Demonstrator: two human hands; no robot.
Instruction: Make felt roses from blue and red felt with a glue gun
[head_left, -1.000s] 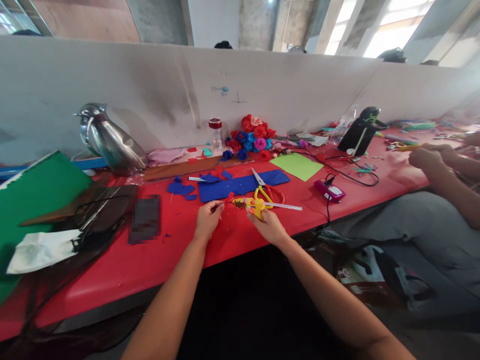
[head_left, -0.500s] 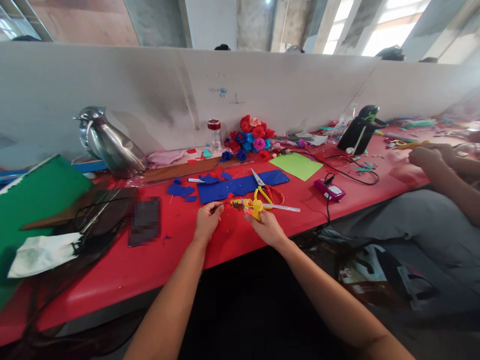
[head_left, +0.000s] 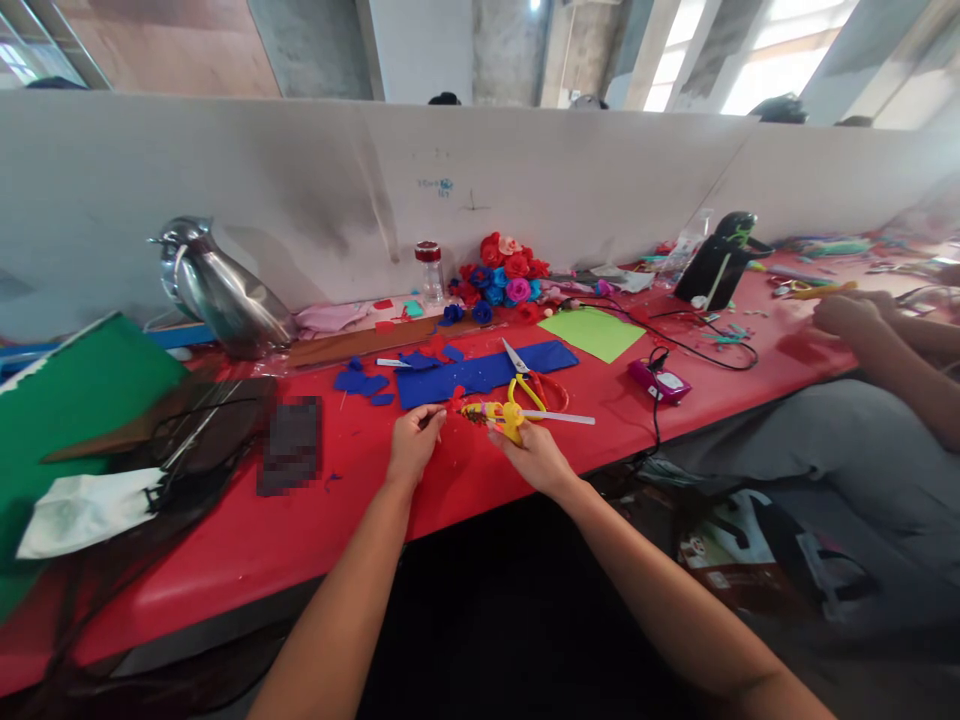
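My right hand [head_left: 538, 455] is wrapped round a yellow hot glue gun [head_left: 511, 422], its nozzle end pointing left. A pale glue stick [head_left: 562, 416] juts from the gun's back end. Just left of the nozzle, my left hand [head_left: 414, 447] is closed in a pinch; what sits between its fingertips is too small to name. A small red piece [head_left: 457, 396] shows between the fingertips and the gun. Behind the gun, open scissors [head_left: 515, 356] with red and yellow handles lie partly on a folded blue sheet [head_left: 480, 374]. Blue cut pieces [head_left: 361, 381] are scattered left of it.
Paper roses [head_left: 516, 264] and a glass jar [head_left: 430, 275] stand by the partition. A steel jug [head_left: 225, 290] is at left, a black jug [head_left: 720, 265] at right. A green sheet [head_left: 592, 332] and a magenta box with a cable [head_left: 658, 381] lie nearer. Another person's hands [head_left: 855, 312] work at far right.
The glue gun and its glue stick have shifted very slightly to the left. Both hands keep nearly the same pose.
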